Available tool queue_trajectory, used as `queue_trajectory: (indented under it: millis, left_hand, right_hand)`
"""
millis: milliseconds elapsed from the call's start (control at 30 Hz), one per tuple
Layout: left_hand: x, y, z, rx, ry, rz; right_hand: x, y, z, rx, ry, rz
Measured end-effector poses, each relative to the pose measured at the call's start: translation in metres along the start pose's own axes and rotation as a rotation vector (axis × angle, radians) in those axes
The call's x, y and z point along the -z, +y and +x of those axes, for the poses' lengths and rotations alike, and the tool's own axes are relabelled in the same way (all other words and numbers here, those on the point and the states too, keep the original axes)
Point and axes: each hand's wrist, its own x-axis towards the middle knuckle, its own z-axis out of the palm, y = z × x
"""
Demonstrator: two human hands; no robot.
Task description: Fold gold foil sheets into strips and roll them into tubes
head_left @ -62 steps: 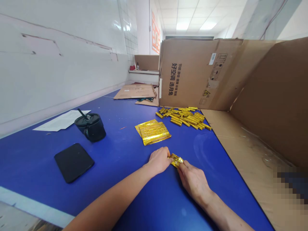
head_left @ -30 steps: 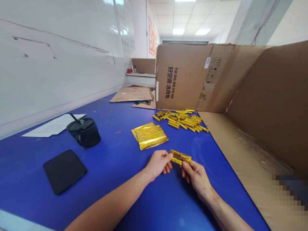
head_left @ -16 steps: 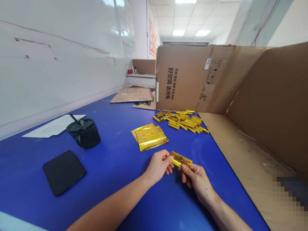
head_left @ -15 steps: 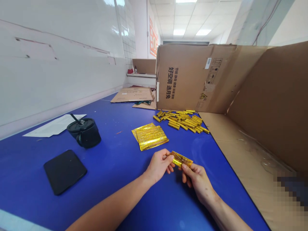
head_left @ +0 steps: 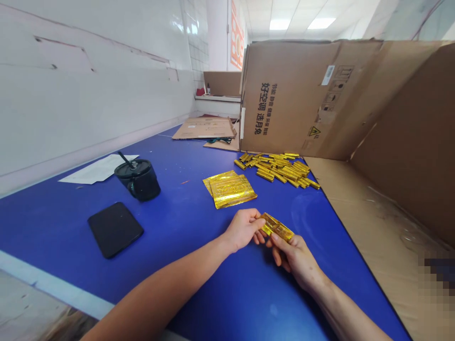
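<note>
Between my hands, just over the blue table, is a partly folded gold foil wrapper (head_left: 279,227). My left hand (head_left: 247,228) pinches its left end between thumb and fingers. At the right end my right hand (head_left: 291,251) grips it, thumb on the near face and fingers curled underneath. Farther off, a small stack of flat gold foil packets (head_left: 232,191) with embossed markings lies on the table. Behind it to the right is a pile of slim gold rolled pieces (head_left: 284,170), several of them overlapping. Whatever may be inside the held wrapper cannot be made out.
To the left stand a black lidded mug (head_left: 140,180) with a straw and a black phone-like slab (head_left: 115,229); white paper (head_left: 95,169) lies behind. A large cardboard box (head_left: 291,104) borders the back and right. Flattened cardboard (head_left: 204,128) rests at the far end.
The camera view has tilted down and shifted, so everything sits higher and to the right. Both hands keep their grip on the foil wrapper, whose upper face now shows more flatly.
</note>
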Motion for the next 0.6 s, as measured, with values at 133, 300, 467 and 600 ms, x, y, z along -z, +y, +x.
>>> queue_trajectory:
  millis: [133,300,467,600]
  left_hand:
    - [0.003,0.004,0.000,0.031,-0.004,-0.011]
    - [0.011,0.008,0.002,0.014,-0.009,0.066]
    - [0.033,0.013,0.005,0.021,-0.123,0.230]
    - [0.040,0.014,0.004,0.023,-0.241,0.442]
  right_hand:
    - [-0.002,0.000,-0.001,-0.002,-0.107,0.045]
    - [-0.001,0.000,-0.002,-0.028,-0.124,-0.008]
    - [0.006,-0.002,-0.002,0.032,-0.195,-0.096]
    - [0.008,-0.001,0.000,0.171,-0.082,-0.242]
